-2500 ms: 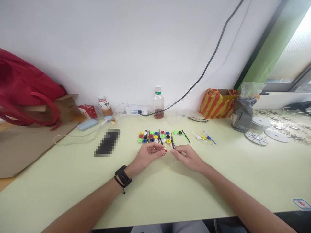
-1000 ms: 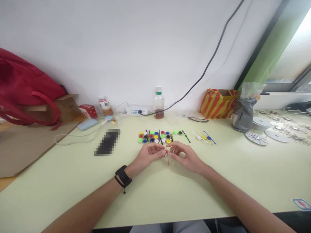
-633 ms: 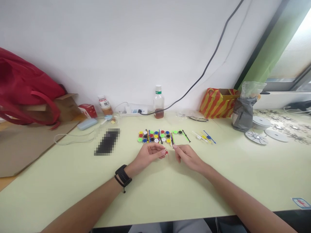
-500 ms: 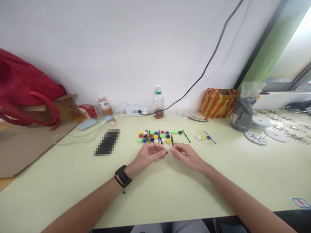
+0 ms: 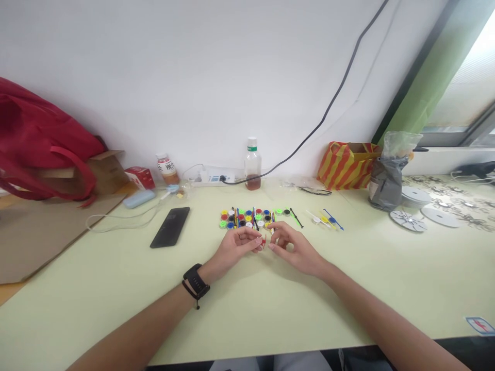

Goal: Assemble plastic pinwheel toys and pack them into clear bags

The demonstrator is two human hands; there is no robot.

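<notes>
Fingertips of left hand and right hand pinch one small red plastic piece near round glossy caps

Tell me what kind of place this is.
Likely an indoor work desk for small hand assembly: a pale green table against a wall, rows of coloured caps with thin sticks, a power strip, and the left hand pinching a small red piece.

Office-like workroom, pale green desk against white wall, power strip, window, bags.
</notes>
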